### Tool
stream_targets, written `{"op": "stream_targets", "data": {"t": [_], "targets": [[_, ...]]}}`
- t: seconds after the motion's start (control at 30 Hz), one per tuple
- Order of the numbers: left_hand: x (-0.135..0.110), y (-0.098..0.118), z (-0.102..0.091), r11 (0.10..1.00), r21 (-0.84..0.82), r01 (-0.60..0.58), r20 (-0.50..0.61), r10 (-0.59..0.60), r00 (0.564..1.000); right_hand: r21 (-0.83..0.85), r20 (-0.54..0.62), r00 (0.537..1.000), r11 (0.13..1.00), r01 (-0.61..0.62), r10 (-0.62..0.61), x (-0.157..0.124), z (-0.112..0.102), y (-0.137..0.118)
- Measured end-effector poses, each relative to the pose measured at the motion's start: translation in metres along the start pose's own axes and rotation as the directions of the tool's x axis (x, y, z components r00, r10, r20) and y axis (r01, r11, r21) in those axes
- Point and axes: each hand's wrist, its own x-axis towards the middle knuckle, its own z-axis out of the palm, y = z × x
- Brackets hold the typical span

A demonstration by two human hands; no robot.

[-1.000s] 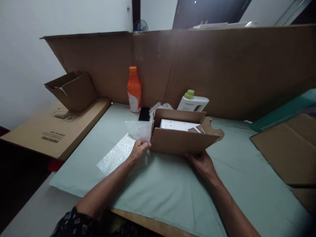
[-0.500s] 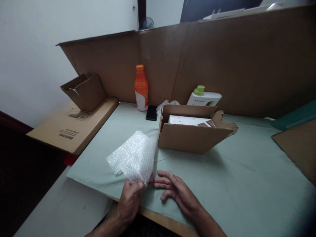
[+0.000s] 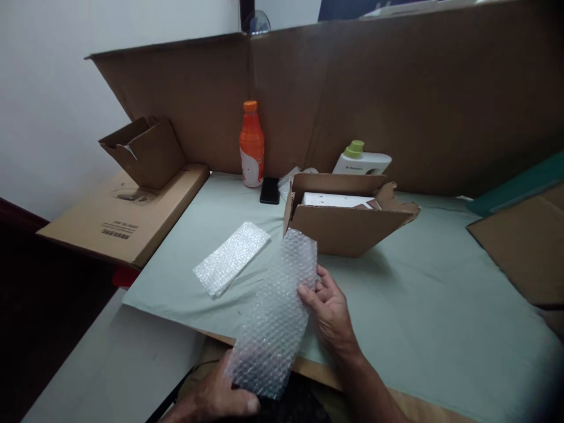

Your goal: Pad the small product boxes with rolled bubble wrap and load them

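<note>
A long strip of clear bubble wrap (image 3: 282,311) is held up between my two hands, its far end in front of the open cardboard box (image 3: 352,232). My left hand (image 3: 224,390) grips the near end at the lower left, with part of its fingers hidden behind the plastic. Halfway up the right edge, my right hand (image 3: 328,305) pinches the strip between thumb and fingers. A second, folded piece of bubble wrap (image 3: 231,258) lies flat on the pale green cloth (image 3: 396,329), left of the held strip. White packaging (image 3: 332,200) shows inside the box.
An orange bottle (image 3: 251,144), a black phone (image 3: 269,191) and a white bottle with a green cap (image 3: 361,160) stand or lie toward the back. A tall cardboard panel (image 3: 396,88) borders the table. At left, a small open box (image 3: 150,153) rests on a flat carton (image 3: 118,223).
The held bubble wrap has come away from the folded piece and now stretches toward me. My left hand has moved down and nearer; my right hand has risen and closed on the strip's edge.
</note>
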Motion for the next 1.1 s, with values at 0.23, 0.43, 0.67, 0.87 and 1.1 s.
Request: {"op": "stream_targets", "data": {"t": [0.23,0.43,0.67,0.87,1.1], "targets": [[0.027,-0.017,0.015,0.977,-0.187,0.100,-0.098,-0.120,0.988,-0.766,-0.043,0.979,0.636,0.095,-0.199,-0.002,-0.055,0.016],[0.023,-0.012,0.012,0.965,-0.162,0.208,-0.019,-0.214,0.977,-0.951,0.236,0.776,0.023,0.307,-0.585,0.000,-0.070,0.019],[0.021,-0.014,0.008,0.963,-0.078,0.259,-0.132,-0.267,0.955,-0.690,0.720,0.673,-0.069,0.721,-0.168,0.048,0.025,0.018],[0.025,-0.022,0.009,0.961,-0.112,0.252,-0.181,-0.269,0.946,-0.607,0.793,0.608,0.147,0.781,0.043,0.054,0.115,0.051],[0.025,-0.017,0.003,0.948,-0.118,0.294,-0.117,-0.307,0.944,-0.677,0.701,0.710,0.369,0.637,0.062,0.072,0.119,0.058]]}}
